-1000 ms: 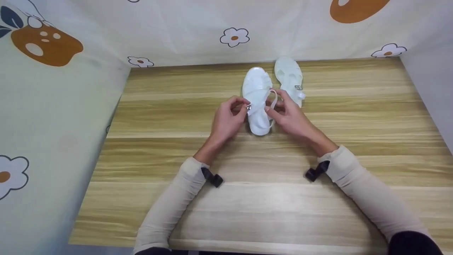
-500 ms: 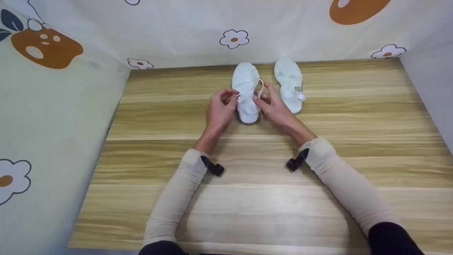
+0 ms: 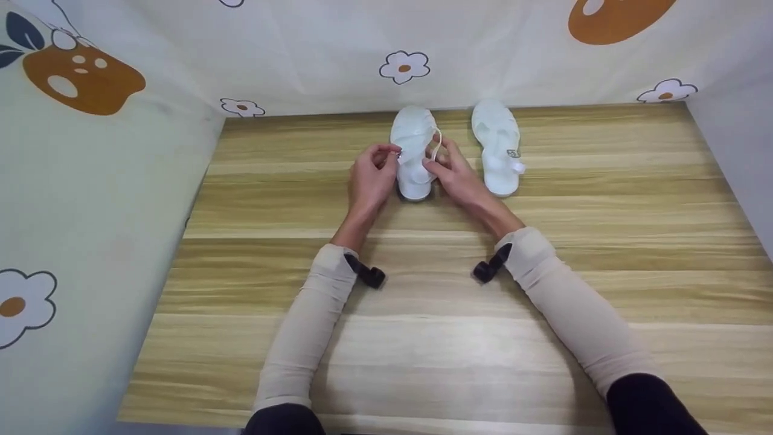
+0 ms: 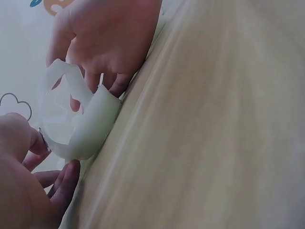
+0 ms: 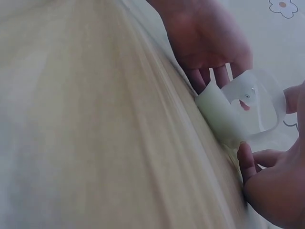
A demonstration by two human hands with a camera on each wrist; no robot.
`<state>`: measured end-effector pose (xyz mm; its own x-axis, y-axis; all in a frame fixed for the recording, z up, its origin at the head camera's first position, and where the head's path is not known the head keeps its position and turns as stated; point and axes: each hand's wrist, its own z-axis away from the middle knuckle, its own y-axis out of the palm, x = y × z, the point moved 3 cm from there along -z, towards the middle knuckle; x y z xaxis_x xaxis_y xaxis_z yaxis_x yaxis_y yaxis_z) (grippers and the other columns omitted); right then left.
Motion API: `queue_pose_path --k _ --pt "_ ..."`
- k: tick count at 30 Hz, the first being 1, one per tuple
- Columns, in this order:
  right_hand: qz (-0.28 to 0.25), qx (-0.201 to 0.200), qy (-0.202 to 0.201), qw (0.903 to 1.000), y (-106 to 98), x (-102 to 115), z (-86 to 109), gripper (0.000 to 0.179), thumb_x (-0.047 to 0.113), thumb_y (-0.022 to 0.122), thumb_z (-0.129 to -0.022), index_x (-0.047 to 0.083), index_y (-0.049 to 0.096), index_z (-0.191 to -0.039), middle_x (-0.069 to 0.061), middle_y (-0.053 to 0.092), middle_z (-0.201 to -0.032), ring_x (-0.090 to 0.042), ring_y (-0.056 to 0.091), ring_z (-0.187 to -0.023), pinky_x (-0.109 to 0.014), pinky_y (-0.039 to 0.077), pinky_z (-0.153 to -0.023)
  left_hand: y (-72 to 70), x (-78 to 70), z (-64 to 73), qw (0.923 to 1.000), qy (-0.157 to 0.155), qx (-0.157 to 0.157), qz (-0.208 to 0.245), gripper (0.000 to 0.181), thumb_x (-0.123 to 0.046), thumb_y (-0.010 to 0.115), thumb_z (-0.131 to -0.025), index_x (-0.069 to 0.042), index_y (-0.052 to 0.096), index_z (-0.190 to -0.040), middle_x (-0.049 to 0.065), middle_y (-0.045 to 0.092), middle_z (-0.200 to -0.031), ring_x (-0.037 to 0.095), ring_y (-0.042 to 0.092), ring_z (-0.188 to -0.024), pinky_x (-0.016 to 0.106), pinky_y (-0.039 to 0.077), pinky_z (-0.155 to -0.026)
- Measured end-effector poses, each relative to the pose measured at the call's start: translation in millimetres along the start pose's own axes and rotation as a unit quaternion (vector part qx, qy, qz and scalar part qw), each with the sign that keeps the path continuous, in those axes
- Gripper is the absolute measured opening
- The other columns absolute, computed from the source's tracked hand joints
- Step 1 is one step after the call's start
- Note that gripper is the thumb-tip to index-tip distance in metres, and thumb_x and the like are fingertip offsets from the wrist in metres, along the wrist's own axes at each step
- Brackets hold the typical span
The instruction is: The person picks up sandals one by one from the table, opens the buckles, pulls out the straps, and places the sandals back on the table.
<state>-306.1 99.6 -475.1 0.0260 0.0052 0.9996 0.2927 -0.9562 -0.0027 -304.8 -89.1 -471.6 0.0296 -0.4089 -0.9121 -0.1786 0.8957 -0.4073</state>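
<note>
A white jelly sandal point(image 3: 414, 128) lies on the table with its toe towards the back wall. My left hand point(image 3: 369, 181) pinches its ankle strap near the metal buckle on the left side. On the right side, my right hand point(image 3: 464, 180) holds the looped strap between thumb and fingers. Both wrist views show the heel end point(image 4: 95, 126) low on the wood between the two hands. Its mate, a second white sandal point(image 3: 497, 130), lies apart to the right, toe also to the back, with a metal ornament and a strap end at its right edge.
Wood-grain table point(image 3: 423, 350) stretches from the sandals to my body. A patterned cloth wall point(image 3: 326, 78) rises right behind the sandals, and another cloth wall point(image 3: 115, 199) closes the left side. Small black cameras hang from both sleeves.
Both hands have carried the held sandal left and back, away from the second sandal, which has stayed in place. The gap between the pair has widened. Their grip looks the same.
</note>
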Motion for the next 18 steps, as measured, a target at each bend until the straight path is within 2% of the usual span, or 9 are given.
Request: queue_pose_path --k 3,7,13,16,18 --pt "0.009 -0.001 0.004 1.0 -2 -1 -3.8 0.054 0.01 0.053 -0.112 -0.003 0.032 -0.16 -0.016 0.058 -0.14 -0.011 0.052 -0.134 -0.022 0.042 -0.114 3.8 0.0 -4.1 0.9999 0.008 0.014 -0.003 0.021 -0.028 0.059 -0.111 -0.02 0.077 -0.117 -0.002 0.082 -0.116 0.009 0.069 -0.102 0.032 0.051 -0.09" --pt "0.017 -0.006 0.008 0.9998 -6 -1 -7.5 0.049 0.014 0.052 -0.113 -0.004 0.035 -0.155 -0.018 0.06 -0.138 -0.012 0.055 -0.13 -0.023 0.044 -0.111 7.6 -1.1 -7.5 0.9994 0.018 0.027 -0.008 0.028 -0.029 0.052 -0.114 -0.016 0.075 -0.122 0.001 0.08 -0.119 0.013 0.068 -0.108 0.036 0.051 -0.097" --pt "0.028 0.011 0.017 0.9994 -8 0 -4.7 0.053 0.023 0.047 -0.116 -0.003 0.031 -0.16 -0.022 0.055 -0.158 -0.022 0.059 -0.136 -0.03 0.05 -0.109 8.9 -3.4 -6.0 0.9992 0.027 0.03 -0.007 0.033 -0.031 0.047 -0.115 -0.013 0.074 -0.123 0.006 0.076 -0.116 0.019 0.066 -0.111 0.04 0.052 -0.101" --pt "0.06 0.019 0.014 0.9979 -8 2 -0.9 0.059 0.029 0.045 -0.117 -0.001 0.028 -0.165 -0.022 0.051 -0.164 -0.029 0.057 -0.143 -0.038 0.049 -0.116 7.4 -5.7 -5.0 0.9995 0.016 0.024 -0.008 0.035 -0.034 0.045 -0.115 -0.015 0.074 -0.123 0.004 0.076 -0.118 0.018 0.066 -0.112 0.039 0.053 -0.1" --pt "0.108 0.019 0.01 0.9939 -10 6 3.4 0.064 0.035 0.045 -0.117 0.001 0.026 -0.168 -0.022 0.05 -0.165 -0.032 0.056 -0.146 -0.043 0.048 -0.12 5.0 -8.7 -4.5 0.9998 0.01 0.016 -0.011 0.037 -0.037 0.044 -0.116 -0.017 0.074 -0.123 0.004 0.075 -0.118 0.017 0.066 -0.11 0.039 0.053 -0.098"
